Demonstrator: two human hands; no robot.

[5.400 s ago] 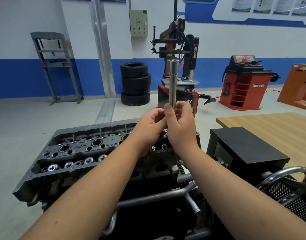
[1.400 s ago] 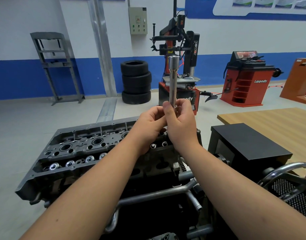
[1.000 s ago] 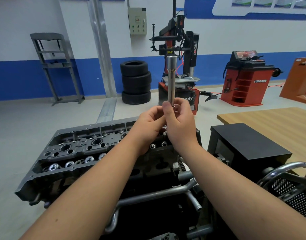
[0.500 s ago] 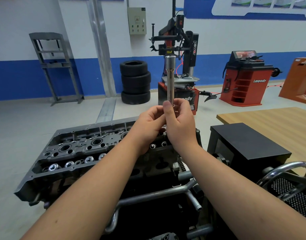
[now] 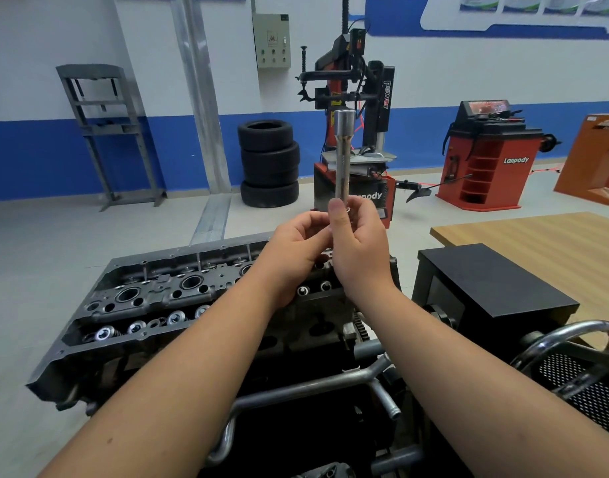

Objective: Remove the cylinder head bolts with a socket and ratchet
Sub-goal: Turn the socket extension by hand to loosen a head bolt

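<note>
Two hands, left hand [image 5: 298,246] and right hand [image 5: 360,250], grip holding one upright socket extension [image 5: 342,157], one cylinder head [image 5: 165,298]

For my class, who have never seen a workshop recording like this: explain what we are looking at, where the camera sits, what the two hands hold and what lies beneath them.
The camera is worn on the person's head, so you look forward and down along both bare forearms. No robot is involved. The left hand and the right hand meet in front of the chest, and together their fingers keep a grip on the lower end of a long metal socket, which stands upright with its wider end on top. No ratchet handle is visible. Beneath the hands sits a grey engine with its top uncovered, showing round holes and shiny valve parts. To the right are a black box and a wooden table. Behind stand stacked tyres and red garage machines.
</note>
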